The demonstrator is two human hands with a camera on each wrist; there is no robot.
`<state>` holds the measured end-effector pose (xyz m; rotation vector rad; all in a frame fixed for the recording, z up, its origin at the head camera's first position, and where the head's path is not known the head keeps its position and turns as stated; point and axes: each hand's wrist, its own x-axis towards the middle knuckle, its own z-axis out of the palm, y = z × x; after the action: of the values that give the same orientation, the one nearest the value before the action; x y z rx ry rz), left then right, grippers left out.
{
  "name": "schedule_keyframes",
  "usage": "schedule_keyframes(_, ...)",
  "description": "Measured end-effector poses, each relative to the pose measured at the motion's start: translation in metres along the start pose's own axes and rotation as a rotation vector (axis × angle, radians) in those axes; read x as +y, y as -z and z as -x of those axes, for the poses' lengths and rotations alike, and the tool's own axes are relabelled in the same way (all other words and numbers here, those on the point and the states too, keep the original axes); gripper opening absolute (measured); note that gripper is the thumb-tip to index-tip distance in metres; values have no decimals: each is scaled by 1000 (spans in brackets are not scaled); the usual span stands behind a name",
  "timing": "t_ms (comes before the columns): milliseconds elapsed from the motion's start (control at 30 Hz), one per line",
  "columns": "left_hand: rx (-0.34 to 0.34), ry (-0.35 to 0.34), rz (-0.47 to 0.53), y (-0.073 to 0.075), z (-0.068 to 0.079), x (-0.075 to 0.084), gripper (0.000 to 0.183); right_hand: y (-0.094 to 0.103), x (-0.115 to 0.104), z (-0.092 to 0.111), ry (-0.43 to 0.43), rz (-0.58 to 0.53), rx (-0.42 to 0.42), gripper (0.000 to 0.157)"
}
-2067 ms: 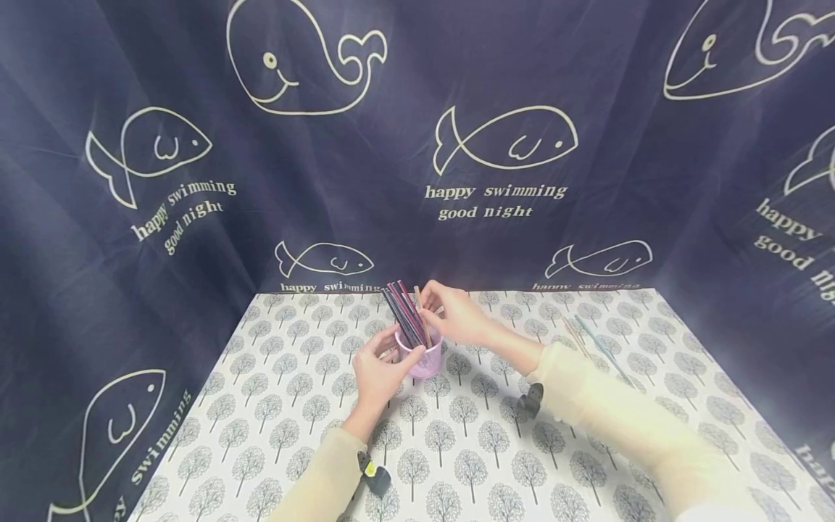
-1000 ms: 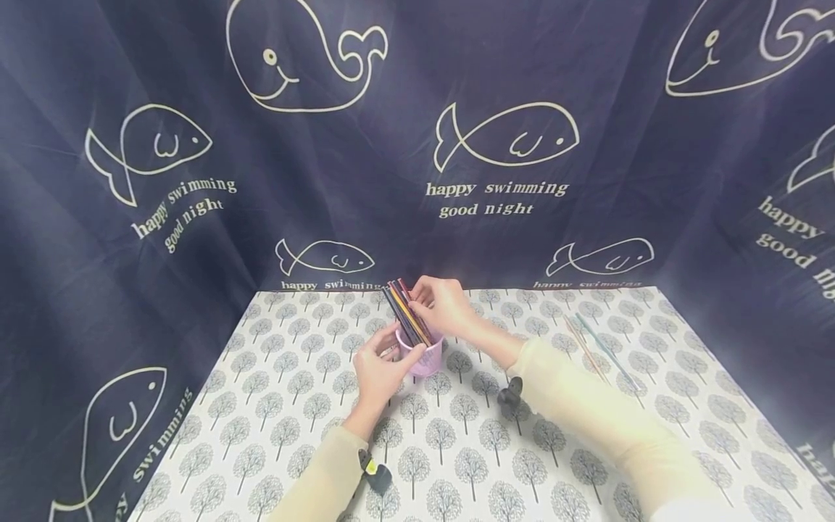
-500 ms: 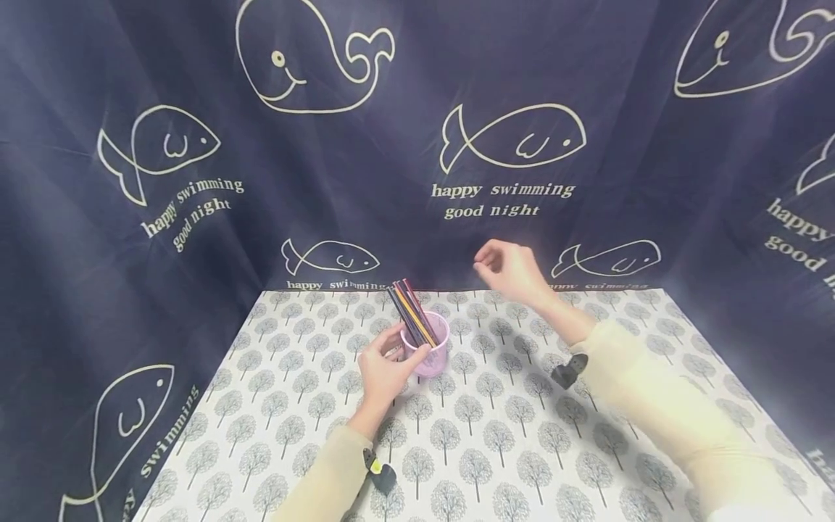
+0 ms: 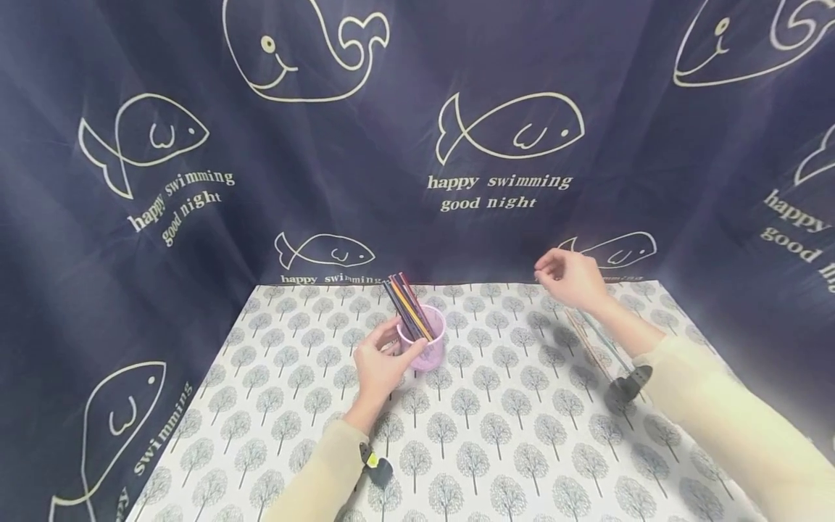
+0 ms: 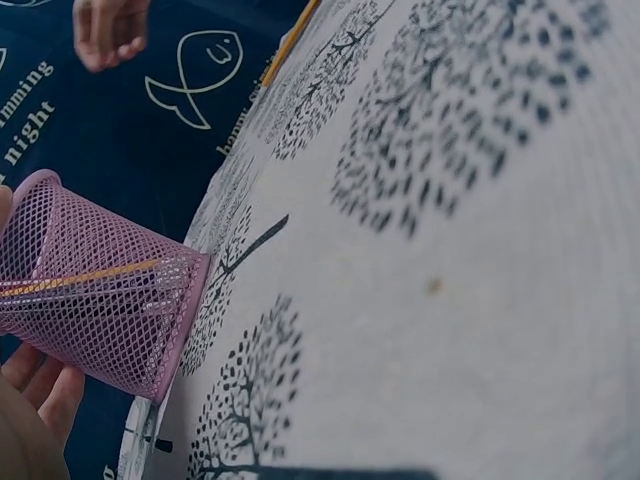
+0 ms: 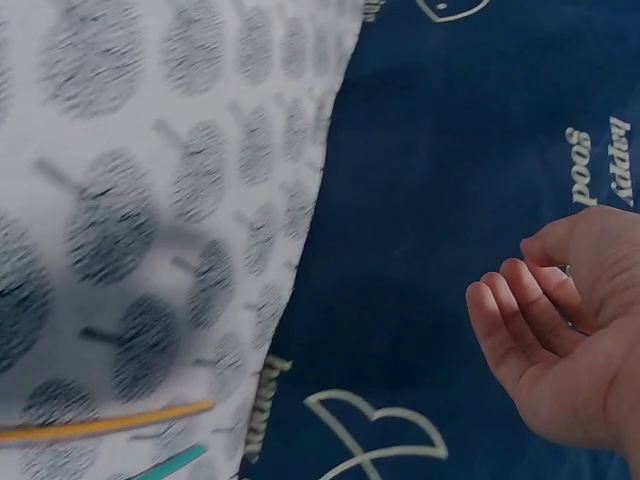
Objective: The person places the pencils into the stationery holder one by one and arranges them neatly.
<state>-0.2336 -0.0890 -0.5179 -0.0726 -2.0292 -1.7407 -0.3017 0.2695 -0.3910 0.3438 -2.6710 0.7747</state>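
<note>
My left hand point(image 4: 381, 362) holds a pink mesh pen cup point(image 4: 427, 358) by its near left side, thumb over the rim. Several coloured pencils point(image 4: 409, 308), among them dark, yellow and red ones, lean leftward inside the cup point(image 5: 110, 300). To the right, my right hand point(image 4: 575, 279) hovers above the table's far part with nothing in it; in the right wrist view its fingers point(image 6: 500, 320) are loosely bent. Below that hand lie an orange pencil point(image 6: 110, 422) and a teal pencil point(image 6: 175, 465), side by side and partly covered by the forearm in the head view.
A white cloth with a tree print point(image 4: 470, 449) covers the table. Dark blue curtains point(image 4: 404, 130) with fish and whale drawings hang behind it and at both sides. Each wrist wears a dark strap-on device point(image 4: 377, 471).
My right hand placed a yellow pencil in the cup, let go, and moved away to the right over the two loose pencils. My left hand stays on the cup.
</note>
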Motion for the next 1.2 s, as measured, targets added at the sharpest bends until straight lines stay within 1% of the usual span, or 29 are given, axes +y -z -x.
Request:
schedule_keyframes(133, -1, -4, -3, 0, -2, 0, 59, 2, 18, 13, -2, 31, -2, 9)
schedule_keyframes(300, -8, 15, -4, 0, -1, 2, 60, -1, 43, 29, -15, 80, -80, 16)
schedule_keyframes(367, -8, 8, -2, 0, -2, 3, 60, -2, 51, 34, -32, 98, -110, 20)
schedule_keyframes(467, -4, -12, -2, 1, -3, 4, 60, -7, 63, 40, -45, 133, -132, 23)
schedule_keyframes(533, -2, -14, -1, 2, -4, 5, 59, -12, 70, 45, -63, 159, -144, 23)
schedule_keyframes(700, -27, 30, -12, 1, -2, 7, 59, -25, 90, 64, -80, 230, -202, 24)
schedule_keyframes(800, -45, 35, -31, 1, -3, 9, 58, -30, 96, 73, -102, 244, -233, 27)
schedule_keyframes(900, -51, 7, -47, 1, -4, 11, 55, -35, 100, 77, -130, 255, -249, 29)
schedule_keyframes(1033, -40, -26, -51, 0, -7, 11, 53, -39, 103, 78, -137, 270, -265, 28)
schedule_keyframes(1200, -10, -6, -54, -1, -6, 10, 61, -38, 103, 76, -155, 261, -286, 22)
